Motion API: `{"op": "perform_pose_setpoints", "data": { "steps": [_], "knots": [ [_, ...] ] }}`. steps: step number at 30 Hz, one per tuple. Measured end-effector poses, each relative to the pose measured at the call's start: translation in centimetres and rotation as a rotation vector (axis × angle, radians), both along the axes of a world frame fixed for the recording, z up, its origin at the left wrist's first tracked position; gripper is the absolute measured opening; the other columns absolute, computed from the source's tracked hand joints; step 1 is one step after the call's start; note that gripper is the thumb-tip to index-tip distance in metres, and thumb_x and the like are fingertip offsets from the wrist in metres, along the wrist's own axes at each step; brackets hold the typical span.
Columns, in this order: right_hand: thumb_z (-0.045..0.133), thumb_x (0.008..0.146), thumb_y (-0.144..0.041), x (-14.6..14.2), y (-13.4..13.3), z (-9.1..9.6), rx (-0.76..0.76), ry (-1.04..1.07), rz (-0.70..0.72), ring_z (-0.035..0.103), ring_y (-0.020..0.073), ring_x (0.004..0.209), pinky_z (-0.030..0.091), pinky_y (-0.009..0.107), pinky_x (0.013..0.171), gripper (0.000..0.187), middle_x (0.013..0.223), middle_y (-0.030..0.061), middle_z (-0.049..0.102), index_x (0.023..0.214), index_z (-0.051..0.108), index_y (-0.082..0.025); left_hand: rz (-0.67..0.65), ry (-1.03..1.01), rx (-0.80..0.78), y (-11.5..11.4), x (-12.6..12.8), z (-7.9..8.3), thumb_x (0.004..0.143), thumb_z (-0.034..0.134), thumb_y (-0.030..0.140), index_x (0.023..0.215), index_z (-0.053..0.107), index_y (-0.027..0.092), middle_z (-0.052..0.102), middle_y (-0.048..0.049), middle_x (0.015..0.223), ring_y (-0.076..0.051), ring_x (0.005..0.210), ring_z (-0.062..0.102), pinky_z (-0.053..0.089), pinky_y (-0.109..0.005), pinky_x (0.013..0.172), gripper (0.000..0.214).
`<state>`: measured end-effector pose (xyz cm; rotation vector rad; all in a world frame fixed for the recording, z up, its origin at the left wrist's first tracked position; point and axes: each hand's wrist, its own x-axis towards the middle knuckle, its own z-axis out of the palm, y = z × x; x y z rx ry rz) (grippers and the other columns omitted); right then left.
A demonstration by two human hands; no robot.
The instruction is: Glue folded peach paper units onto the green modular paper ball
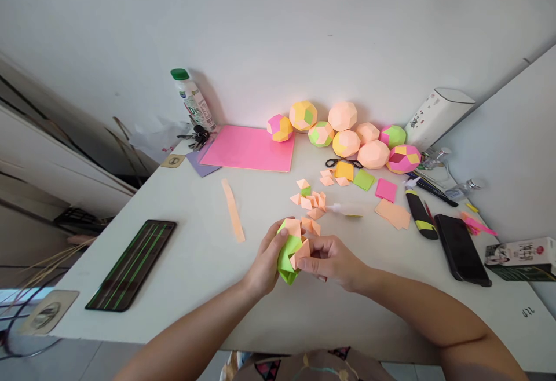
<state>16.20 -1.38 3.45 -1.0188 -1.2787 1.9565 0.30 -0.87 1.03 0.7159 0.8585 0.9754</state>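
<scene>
Both my hands hold a half-built paper ball point(290, 252) of green and peach folded pieces just above the white table point(195, 253). My left hand point(266, 262) cups it from the left, fingers curled round it. My right hand point(328, 259) pinches a peach piece point(301, 251) at the ball's right side. A small heap of folded peach and green units point(311, 200) lies just beyond my hands.
Several finished paper balls point(347, 132) stand by the wall. A pink sheet point(247, 148), scissors point(343, 162), square notes point(386, 190), a peach strip point(233, 210), a highlighter point(420, 214), a black phone point(463, 249), a bottle point(193, 100) and a dark striped case point(132, 264) lie around.
</scene>
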Motion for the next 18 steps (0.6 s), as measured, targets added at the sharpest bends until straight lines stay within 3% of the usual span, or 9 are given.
{"op": "perform_pose_setpoints", "data": {
  "steps": [7,14,18],
  "knots": [
    [0.067,0.076,-0.038,-0.11,-0.02,-0.19,-0.001,-0.004,-0.011,0.039,0.0051,0.039,0.028,0.021,0.038,0.025,0.051,-0.0063,0.045,0.068,0.059,-0.015,-0.035,-0.017,-0.02,0.05,-0.01,0.02,0.084,0.049,0.049,0.111,0.054,0.018,0.062,-0.0085,0.101,-0.016,0.065,0.058,0.046,-0.027,0.053,0.041],
    [0.069,0.074,-0.037,-0.23,-0.29,-0.11,0.003,-0.015,-0.053,0.029,0.0049,0.045,0.021,0.022,0.043,0.026,0.05,-0.0074,0.037,0.066,0.058,-0.015,-0.005,0.012,0.007,0.12,-0.01,-0.2,0.084,0.05,0.048,0.111,0.055,0.019,0.063,-0.0068,0.101,-0.018,0.076,0.06,0.047,-0.028,0.063,0.04],
    [0.067,0.076,-0.037,-0.15,-0.36,-0.15,0.001,-0.037,-0.052,0.03,0.005,0.045,0.023,0.021,0.042,0.025,0.051,-0.0071,0.037,0.068,0.057,-0.015,-0.007,0.006,-0.006,0.09,0.01,-0.08,0.084,0.05,0.049,0.112,0.053,0.018,0.062,-0.0082,0.102,-0.019,0.078,0.06,0.048,-0.029,0.064,0.042]
  ]
}}
